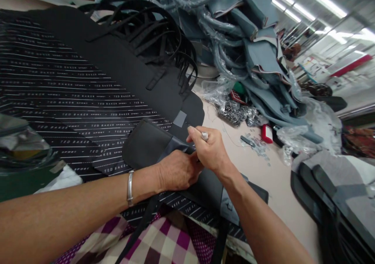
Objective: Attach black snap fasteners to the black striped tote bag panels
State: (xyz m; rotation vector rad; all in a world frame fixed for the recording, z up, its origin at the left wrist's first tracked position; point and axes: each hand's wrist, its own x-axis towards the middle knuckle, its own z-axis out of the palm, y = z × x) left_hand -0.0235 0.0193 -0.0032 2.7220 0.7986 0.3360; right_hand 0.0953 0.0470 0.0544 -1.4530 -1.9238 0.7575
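My left hand (177, 170) is closed, pressing and pinching a folded black fabric piece (146, 142) that lies on a stack of black striped printed cloth (73, 96). A metal bangle sits on that wrist. My right hand (209, 148) is closed just beside it, holding a small pale object (204, 136) between thumb and fingers, too small to name. Both hands touch at the fabric's folded edge. A small grey patch (179, 118) sits on the plain black panel (117, 64) just beyond the fingers.
A bundle of black straps (152, 29) lies at the back. Grey bag pieces wrapped in plastic (240, 29) pile up at the back right. A small red item (266, 133), a clip and scraps lie on the beige table (263, 170). Dark grey bags (336, 201) stand at the right.
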